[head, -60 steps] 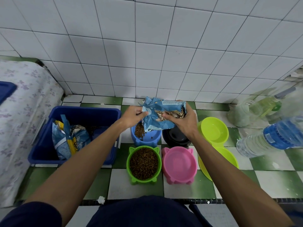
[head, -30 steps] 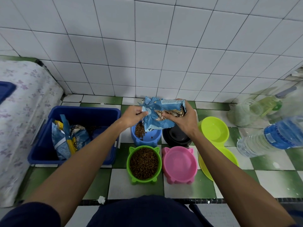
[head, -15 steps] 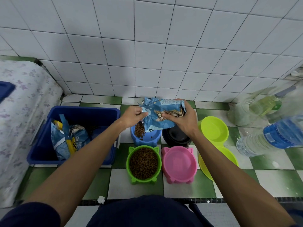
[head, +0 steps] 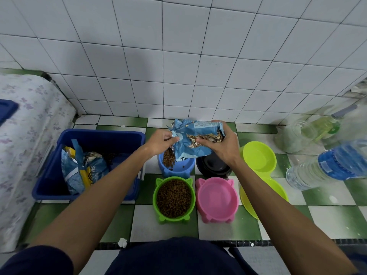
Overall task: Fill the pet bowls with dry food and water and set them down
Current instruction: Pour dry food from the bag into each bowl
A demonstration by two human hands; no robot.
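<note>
A crumpled blue pet-food bag (head: 195, 140) is held tilted over the blue bowl (head: 176, 165), its open mouth turned down and to the left. The bag's torn edge is pinched by the left hand (head: 159, 143) between thumb and curled fingers, while the body of the bag is gripped from the right side by the right hand (head: 222, 147), whose fingers are wrapped around it. Brown kibble (head: 168, 160) is seen spilling from the mouth just below the left hand into the blue bowl, where a small heap lies against the left wall.

Directly below the right hand a black bowl (head: 214, 167) is partly hidden by the wrist. Nearer the body, under the left hand, a green cat-eared bowl (head: 158, 203) is filled with kibble, and beside it, under the right hand, a pink cat-eared bowl (head: 217, 200) is seen with nothing visible in it. To the right of the right forearm two lime-green bowls (head: 259, 158) are joined side by side. Farther right a clear water bottle with a blue label (head: 325, 169) is seen, blurred. Left of the left forearm a blue plastic bin (head: 99, 135) holds another food bag (head: 79, 173).
</note>
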